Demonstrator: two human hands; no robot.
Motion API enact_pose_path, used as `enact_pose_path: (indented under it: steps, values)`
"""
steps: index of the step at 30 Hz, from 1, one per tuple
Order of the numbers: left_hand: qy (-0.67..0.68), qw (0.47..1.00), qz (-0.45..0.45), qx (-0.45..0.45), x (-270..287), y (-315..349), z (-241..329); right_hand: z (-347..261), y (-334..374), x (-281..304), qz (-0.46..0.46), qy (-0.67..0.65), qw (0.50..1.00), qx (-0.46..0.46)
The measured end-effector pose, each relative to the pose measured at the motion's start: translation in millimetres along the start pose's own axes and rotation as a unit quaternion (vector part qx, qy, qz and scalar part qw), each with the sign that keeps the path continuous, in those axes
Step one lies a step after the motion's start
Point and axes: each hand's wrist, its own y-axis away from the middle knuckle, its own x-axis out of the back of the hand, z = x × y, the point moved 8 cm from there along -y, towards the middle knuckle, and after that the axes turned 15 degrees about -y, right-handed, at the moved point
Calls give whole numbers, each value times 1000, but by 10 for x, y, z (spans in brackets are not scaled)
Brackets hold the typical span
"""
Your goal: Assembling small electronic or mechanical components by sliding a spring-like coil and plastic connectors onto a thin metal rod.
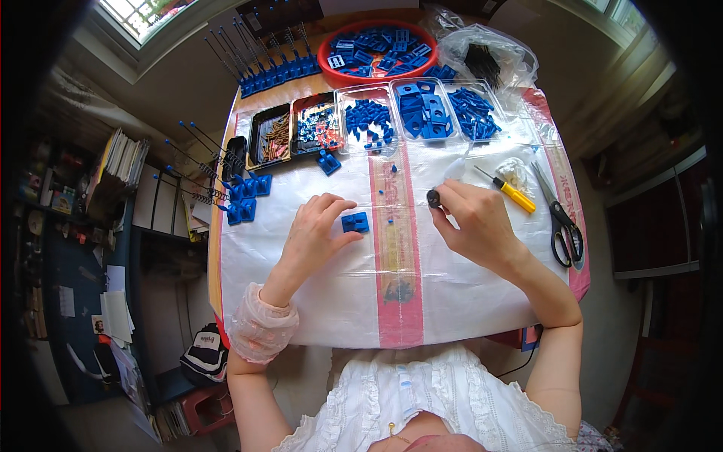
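A small blue plastic block (355,222) lies on the white sheet. Around its left side curves my left hand (320,226), thumb and forefinger apart; whether the thumb tip touches the block I cannot tell. My right hand (473,222), to the right of it, is closed on a small object with a round black end (433,198); the fingers hide most of it. A whitish translucent pointed piece (456,167) shows just beyond that hand, and I cannot tell if it belongs to the same object. Between the hands lie tiny blue bits (390,221).
At right lie a yellow-handled screwdriver (518,197) and black-handled scissors (559,218). Trays of small parts (367,84) line the far side, before a red basin (322,60) of blue pieces. Blue assemblies with springy rods (242,197) stand at left; another blue piece (327,162) lies near the trays.
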Motion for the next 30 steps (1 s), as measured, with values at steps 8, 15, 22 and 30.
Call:
enact_pose_path:
  steps: [8,15,22,30]
  values:
    - [390,915,41,89,130,-36,537,-10,80,-278,-83,74,994,18]
    - [391,914,81,79,17,-56,480,77,133,-250,-87,45,995,-32]
    - [440,868,163,162,173,42,45,868,221,577,-3,-45,956,-291]
    - [446,862,169,172,123,44,-50,1413,168,108,11,-29,979,-199]
